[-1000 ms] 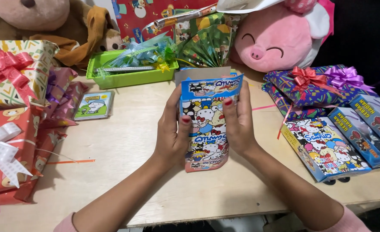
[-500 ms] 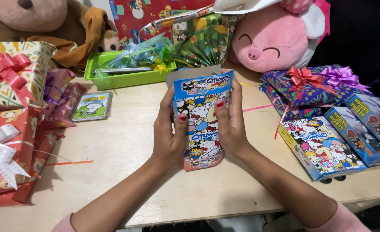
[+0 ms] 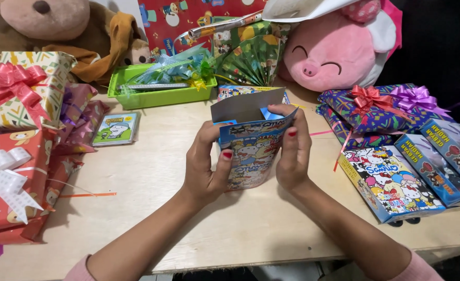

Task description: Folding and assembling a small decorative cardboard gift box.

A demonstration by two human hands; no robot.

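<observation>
Pale plywood forms the desk [image 3: 152, 182], and at the centre of the frame a flat cardboard box printed with blue cartoon characters [image 3: 250, 148] is held upright just above it, its grey top flap lifted open. Both hands are clamped on this box, the left hand [image 3: 206, 166] gripping its left edge with the thumb across the front, the right hand [image 3: 292, 151] gripping its right edge with fingers curled over the top corner. Matching cartoon boxes [image 3: 391, 182] lie at the right, a green plastic tray [image 3: 157, 91] at upper centre, ribboned gift parcels [image 3: 16, 156] at the left and a pink plush pig [image 3: 339, 49] at upper right.
</observation>
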